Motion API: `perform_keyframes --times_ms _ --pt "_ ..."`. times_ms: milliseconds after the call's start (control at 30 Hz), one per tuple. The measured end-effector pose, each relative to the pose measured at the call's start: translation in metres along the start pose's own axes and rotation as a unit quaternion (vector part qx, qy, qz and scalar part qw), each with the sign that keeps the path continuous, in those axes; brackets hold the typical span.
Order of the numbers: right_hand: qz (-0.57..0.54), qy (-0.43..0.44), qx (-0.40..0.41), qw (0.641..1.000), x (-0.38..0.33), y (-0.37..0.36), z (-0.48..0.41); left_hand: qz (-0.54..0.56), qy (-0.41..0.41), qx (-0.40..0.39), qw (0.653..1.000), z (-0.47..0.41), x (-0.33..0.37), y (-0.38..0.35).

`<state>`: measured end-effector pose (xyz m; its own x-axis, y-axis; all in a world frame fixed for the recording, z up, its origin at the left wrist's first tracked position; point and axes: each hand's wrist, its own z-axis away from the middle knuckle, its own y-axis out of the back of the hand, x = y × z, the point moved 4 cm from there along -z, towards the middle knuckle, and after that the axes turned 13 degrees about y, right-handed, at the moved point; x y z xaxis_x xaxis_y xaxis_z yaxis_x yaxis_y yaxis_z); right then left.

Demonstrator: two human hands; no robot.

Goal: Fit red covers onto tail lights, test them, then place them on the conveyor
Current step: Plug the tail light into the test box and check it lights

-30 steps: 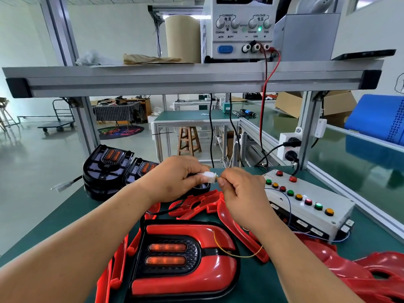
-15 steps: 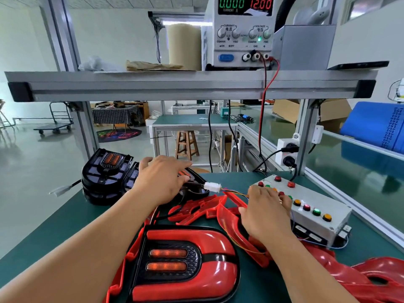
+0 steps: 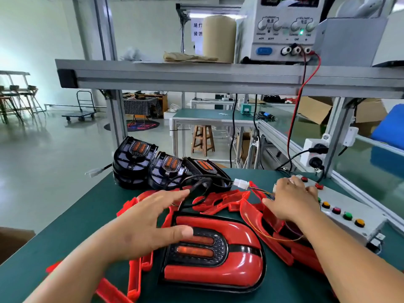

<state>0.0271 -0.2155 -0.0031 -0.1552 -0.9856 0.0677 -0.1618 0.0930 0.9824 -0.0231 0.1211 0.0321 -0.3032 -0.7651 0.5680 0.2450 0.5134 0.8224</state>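
A tail light with its red cover fitted [image 3: 213,256] lies on the green bench in front of me. Its black cable runs to a joined white connector [image 3: 240,184]. My left hand [image 3: 150,224] hovers spread over the light's left side, thumb above its amber lamps, holding nothing. My right hand [image 3: 293,200] reaches onto the grey test box [image 3: 354,217], fingers over the far buttons. Loose red covers [image 3: 220,201] lie between and around my hands. Uncovered black tail lights [image 3: 153,169] are stacked at the bench's far left.
A power supply [image 3: 282,29] stands on the overhead shelf [image 3: 196,75], its red lead [image 3: 295,119] hanging down to the bench. A socket block [image 3: 314,153] is fixed to the right post. The conveyor [image 3: 371,169] runs along the right side.
Both hands released the white connector. My left hand dropped back over the covered tail light and opened. My right hand moved right onto the test box buttons.
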Motion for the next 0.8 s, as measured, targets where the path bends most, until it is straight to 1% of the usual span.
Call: perform_keyframes --times_ms 67,100,167,400,600,800 --pt "0.012 0.001 0.003 1.0 -0.002 0.0 0.0 -0.003 -0.003 -0.07 0.998 0.008 -0.012 -0.009" --pt "0.015 0.001 0.004 1.0 -0.002 0.0 0.001 -0.014 -0.005 -0.093 0.996 0.01 -0.015 -0.014" --pt "0.016 -0.001 0.007 1.0 -0.003 -0.002 0.002 -0.052 -0.01 -0.113 0.992 0.009 -0.018 -0.023" --pt "0.013 -0.022 0.015 1.0 -0.008 -0.013 0.007 -0.108 -0.017 -0.119 0.987 0.001 -0.022 -0.03" --pt "0.006 -0.037 0.028 0.999 -0.011 -0.018 0.009 -0.11 0.025 -0.118 0.987 0.0 -0.029 -0.03" --pt "0.012 -0.037 0.025 0.999 -0.011 -0.014 0.011 -0.116 0.028 -0.134 0.984 0.0 -0.026 -0.032"
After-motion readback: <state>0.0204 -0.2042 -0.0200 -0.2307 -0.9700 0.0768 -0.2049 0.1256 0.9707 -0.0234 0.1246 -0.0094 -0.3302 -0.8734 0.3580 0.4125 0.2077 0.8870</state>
